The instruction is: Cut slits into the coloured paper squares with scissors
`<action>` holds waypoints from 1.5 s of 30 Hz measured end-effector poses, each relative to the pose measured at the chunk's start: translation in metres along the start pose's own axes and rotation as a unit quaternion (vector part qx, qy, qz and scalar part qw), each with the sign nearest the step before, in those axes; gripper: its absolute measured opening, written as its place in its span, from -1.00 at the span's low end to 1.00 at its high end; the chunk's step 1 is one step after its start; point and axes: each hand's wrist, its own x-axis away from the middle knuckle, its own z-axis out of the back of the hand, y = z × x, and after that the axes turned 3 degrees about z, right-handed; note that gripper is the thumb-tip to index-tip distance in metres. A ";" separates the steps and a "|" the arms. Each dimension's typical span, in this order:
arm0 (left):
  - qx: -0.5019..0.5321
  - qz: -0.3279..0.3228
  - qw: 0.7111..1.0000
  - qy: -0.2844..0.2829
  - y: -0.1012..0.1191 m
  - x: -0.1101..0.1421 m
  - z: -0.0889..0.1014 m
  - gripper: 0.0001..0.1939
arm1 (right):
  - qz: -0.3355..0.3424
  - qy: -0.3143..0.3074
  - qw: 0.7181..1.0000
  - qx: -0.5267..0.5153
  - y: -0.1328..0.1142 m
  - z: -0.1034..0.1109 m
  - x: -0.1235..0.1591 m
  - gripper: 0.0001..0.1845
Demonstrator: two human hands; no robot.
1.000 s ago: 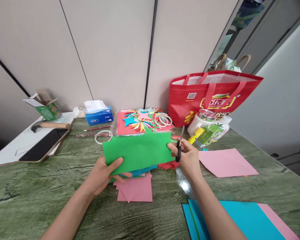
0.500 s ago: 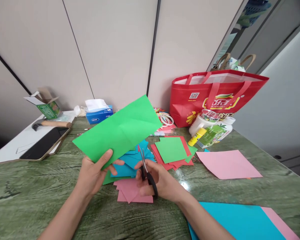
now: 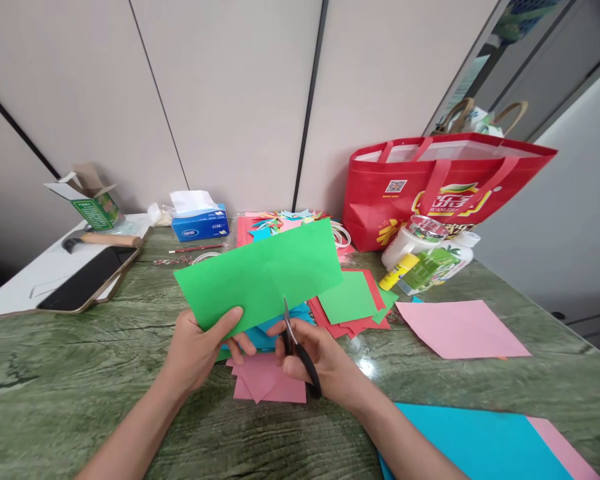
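Note:
My left hand (image 3: 203,347) pinches the lower left corner of a long green paper sheet (image 3: 260,275) and holds it up above the table. My right hand (image 3: 320,363) grips black-handled scissors (image 3: 297,347), whose blades point up and touch the sheet's lower edge near its middle. Below the hands lie small pink squares (image 3: 267,387) and blue squares (image 3: 267,333). A small green square (image 3: 347,298) rests on red squares (image 3: 353,325) just to the right.
A green marble table (image 3: 55,393) carries a pink sheet (image 3: 460,327), a large blue sheet (image 3: 480,443), a red bag (image 3: 445,190), a glue stick (image 3: 399,270), a white jar (image 3: 413,240), a tissue box (image 3: 200,223), a phone (image 3: 87,287) and paper stars (image 3: 273,223).
The scissors moved from the sheet's right end to under its lower edge. A small green square now lies on the red pile. The sheet tilted up, then levelled lower.

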 end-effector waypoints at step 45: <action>-0.019 0.012 1.000 -0.009 0.001 -0.001 0.001 -0.82 | -0.027 0.030 0.999 0.018 0.000 -0.001 0.000 -0.61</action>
